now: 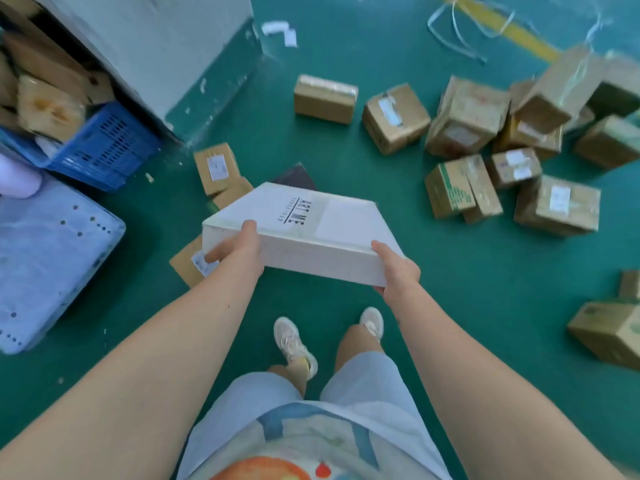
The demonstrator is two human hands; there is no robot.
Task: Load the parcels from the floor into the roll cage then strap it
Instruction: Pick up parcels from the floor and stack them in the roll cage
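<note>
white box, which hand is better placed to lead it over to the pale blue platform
Left, likely. The left hand grips the white box at the corner nearest the pale blue platform; the right hand holds the opposite corner, on the side of the brown parcels.

Matt white cardboard box

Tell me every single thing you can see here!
white box: one, white, centre, held above the floor
parcels: many, brown, scattered on the floor, mostly right
crate: one, blue, upper left, cardboard inside
panel: one, pale blue, left
straps: a few, white, loose on the floor, top right
line: one, yellow, top right
floor: one, green, all around
shoes: two, pale, bottom centre
left hand: one, grips box's near left corner
right hand: one, grips box's near right corner
</note>
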